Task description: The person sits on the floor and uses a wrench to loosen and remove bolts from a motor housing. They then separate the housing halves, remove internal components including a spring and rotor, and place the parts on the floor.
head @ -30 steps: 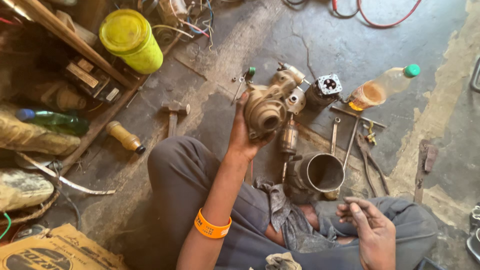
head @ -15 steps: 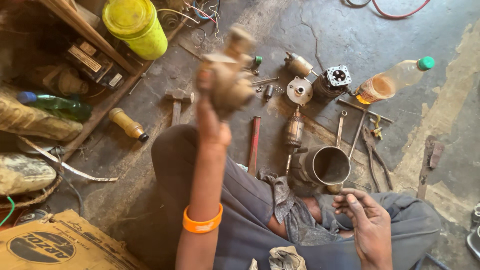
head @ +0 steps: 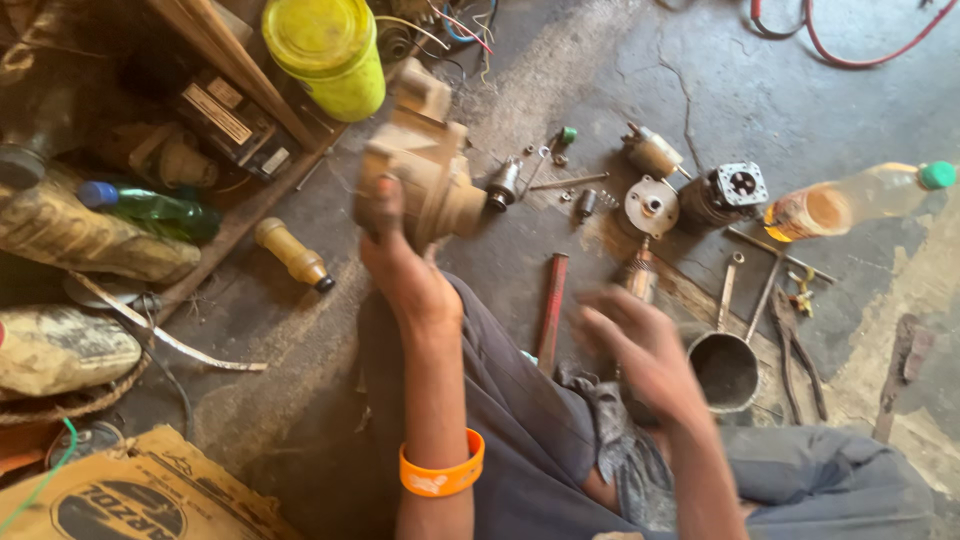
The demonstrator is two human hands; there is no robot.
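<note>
A cracked, oil-stained concrete floor [head: 720, 90] carried everything. On it lay a red-handled tool [head: 551, 310], a metal cup [head: 725, 370], pliers [head: 795, 345], a plastic bottle of amber liquid [head: 850, 200], a round motor end plate [head: 651, 206], a black motor housing [head: 725, 192] and a yellow jar [head: 325, 55].

free: bare floor [head: 620, 60] at top centre | blocked: scattered motor parts [head: 690, 195] — red bar [head: 551, 310], metal cup [head: 725, 370] near knees
</note>
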